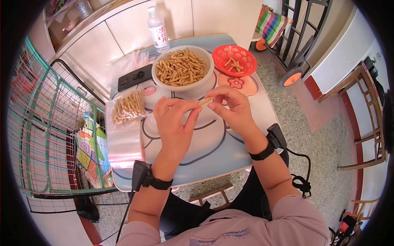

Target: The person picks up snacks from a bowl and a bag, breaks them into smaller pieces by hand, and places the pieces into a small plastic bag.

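Note:
A short tan snack stick (206, 101) is held level above the table, just in front of the white bowl. Pinched at its left end by thumb and forefinger, it is in my left hand (174, 121). The fingertips of my right hand (233, 107) close on its other end. Behind my hands, the white bowl (155, 78) is heaped with similar sticks (182, 67). A red perforated basket (247, 58) at the back right has several sticks in it. To the left of my left hand lies a clear plastic bag packed with sticks (129, 107).
Flat clear bags (125, 141) are stacked at the table's left edge. A black phone (134, 78) lies beside the bowl, and a water bottle (158, 33) stands behind it. A green wire rack (49, 123) borders the left side; a black hand truck (301, 45) stands back right.

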`<state>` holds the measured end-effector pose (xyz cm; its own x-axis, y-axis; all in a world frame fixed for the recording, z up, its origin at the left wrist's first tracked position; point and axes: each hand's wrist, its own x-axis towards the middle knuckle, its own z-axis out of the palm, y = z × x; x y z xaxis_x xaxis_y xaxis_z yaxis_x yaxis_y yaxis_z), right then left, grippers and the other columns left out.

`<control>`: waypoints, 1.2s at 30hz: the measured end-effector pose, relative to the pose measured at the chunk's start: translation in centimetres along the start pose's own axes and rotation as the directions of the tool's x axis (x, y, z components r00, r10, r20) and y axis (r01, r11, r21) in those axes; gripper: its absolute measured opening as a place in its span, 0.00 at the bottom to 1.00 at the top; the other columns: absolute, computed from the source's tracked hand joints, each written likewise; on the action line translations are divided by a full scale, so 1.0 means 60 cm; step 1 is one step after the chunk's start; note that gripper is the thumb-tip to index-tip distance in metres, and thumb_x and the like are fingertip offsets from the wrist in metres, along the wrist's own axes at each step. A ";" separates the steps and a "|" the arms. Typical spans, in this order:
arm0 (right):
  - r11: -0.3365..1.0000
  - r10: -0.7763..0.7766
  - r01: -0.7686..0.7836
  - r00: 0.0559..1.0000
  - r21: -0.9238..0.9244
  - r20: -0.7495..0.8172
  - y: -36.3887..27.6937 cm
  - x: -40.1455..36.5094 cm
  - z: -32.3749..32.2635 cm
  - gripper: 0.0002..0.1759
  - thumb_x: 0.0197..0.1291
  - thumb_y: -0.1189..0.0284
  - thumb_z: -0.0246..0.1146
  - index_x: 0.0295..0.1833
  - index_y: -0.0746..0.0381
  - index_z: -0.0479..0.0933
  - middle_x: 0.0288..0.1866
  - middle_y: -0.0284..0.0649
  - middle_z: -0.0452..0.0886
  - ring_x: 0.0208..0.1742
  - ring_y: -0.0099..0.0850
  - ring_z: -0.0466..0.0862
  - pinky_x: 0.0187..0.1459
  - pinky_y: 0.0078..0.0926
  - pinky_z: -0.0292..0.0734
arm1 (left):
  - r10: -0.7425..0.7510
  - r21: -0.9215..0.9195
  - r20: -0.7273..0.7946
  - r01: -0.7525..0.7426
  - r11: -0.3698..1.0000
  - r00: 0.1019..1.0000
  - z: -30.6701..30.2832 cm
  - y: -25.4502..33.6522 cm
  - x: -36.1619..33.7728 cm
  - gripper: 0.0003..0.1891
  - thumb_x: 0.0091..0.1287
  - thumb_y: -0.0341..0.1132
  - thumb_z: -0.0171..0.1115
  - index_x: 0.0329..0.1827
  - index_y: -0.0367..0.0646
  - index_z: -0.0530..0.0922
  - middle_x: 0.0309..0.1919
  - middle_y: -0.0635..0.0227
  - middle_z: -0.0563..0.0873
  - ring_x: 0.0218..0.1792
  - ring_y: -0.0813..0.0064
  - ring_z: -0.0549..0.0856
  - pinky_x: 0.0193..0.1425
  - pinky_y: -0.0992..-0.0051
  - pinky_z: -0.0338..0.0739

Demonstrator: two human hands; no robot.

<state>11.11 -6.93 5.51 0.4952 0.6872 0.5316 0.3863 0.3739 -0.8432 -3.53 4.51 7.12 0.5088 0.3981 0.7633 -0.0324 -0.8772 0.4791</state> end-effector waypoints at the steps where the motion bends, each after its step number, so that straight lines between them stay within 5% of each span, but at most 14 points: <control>1: 1.000 0.001 -0.001 1.000 -0.003 -0.003 0.001 0.000 0.000 0.11 0.58 0.78 0.71 0.47 0.61 0.83 0.42 0.31 0.82 0.39 0.21 0.76 0.44 0.20 0.72 | 0.005 -0.009 -0.002 -0.005 1.000 1.000 -0.001 0.001 0.001 0.09 0.58 0.31 0.74 0.40 0.51 0.85 0.38 0.79 0.89 0.44 0.74 0.82 0.69 0.56 0.63; 36: 0.996 -0.055 0.055 0.998 -0.067 -0.002 0.011 -0.003 -0.006 0.07 0.62 0.71 0.70 0.35 0.64 0.82 0.32 0.34 0.81 0.35 0.24 0.76 0.38 0.22 0.72 | 0.014 -0.013 0.000 -0.014 1.000 1.000 -0.001 0.001 0.000 0.11 0.55 0.33 0.77 0.40 0.50 0.85 0.33 0.78 0.87 0.42 0.74 0.82 0.68 0.57 0.63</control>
<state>11.58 -7.04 4.91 0.4749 0.6644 0.5772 0.4643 0.3680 -0.8056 -3.59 4.49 7.17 0.5086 0.3861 0.7696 -0.0506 -0.8789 0.4744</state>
